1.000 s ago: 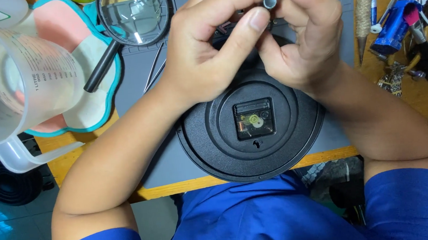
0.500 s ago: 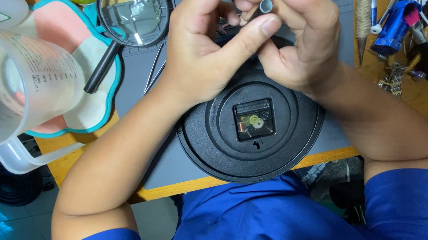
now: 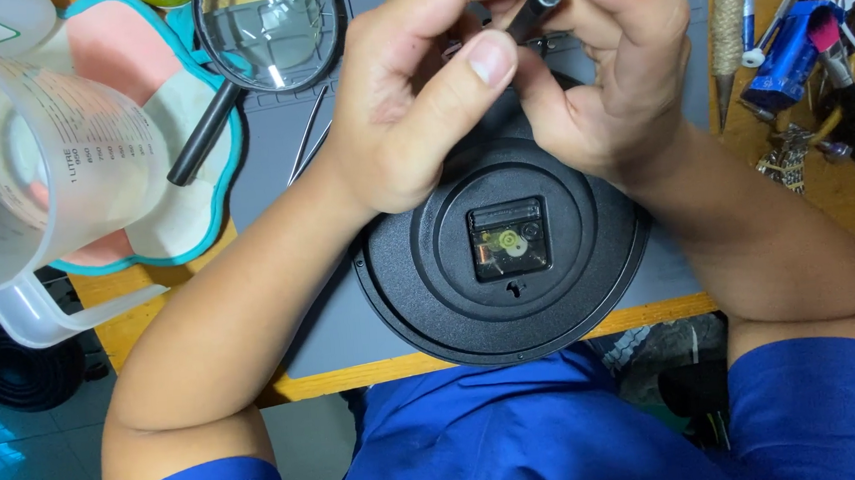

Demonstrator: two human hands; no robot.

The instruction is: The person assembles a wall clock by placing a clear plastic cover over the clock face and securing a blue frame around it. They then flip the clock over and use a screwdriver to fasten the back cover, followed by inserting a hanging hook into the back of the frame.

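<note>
Both hands meet above the far rim of a black round clock back, the left hand and right hand pinching a slim dark tube between curled fingers, while the clock overhangs the worktop's near edge and a clear measuring jug stands at left.
</note>
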